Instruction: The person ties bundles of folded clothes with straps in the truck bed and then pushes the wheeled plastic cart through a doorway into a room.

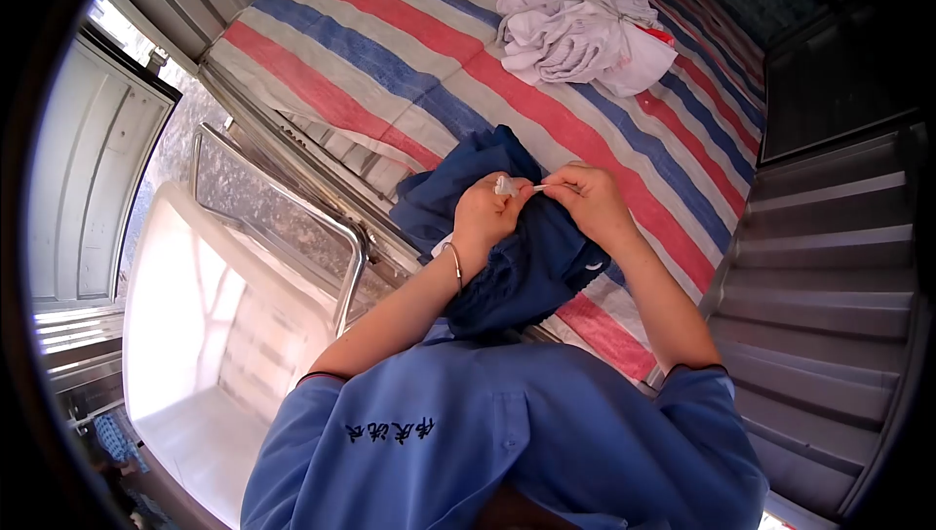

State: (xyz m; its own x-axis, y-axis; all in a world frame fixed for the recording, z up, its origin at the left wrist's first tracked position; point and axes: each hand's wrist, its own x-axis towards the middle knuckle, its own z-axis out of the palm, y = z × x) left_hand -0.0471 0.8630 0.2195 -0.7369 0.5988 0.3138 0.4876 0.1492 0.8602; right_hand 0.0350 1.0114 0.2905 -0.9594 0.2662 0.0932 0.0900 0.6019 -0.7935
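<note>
A dark blue cloth bundle, with a gathered edge, lies in front of my body on the striped sheet. Over it, my left hand is closed, thumb and finger pinching one end of a thin white strip. A small crumpled white piece shows at the top of that hand. From the other side, my right hand pinches the strip too, its fingertips close to those of the left. Whether the strip is attached to the cloth, I cannot tell.
A red, white and blue striped sheet covers the surface ahead. On it lies a tied bundle of white cloth. To the left are a white plastic bin and a bent metal rail; ribbed metal panels stand at right.
</note>
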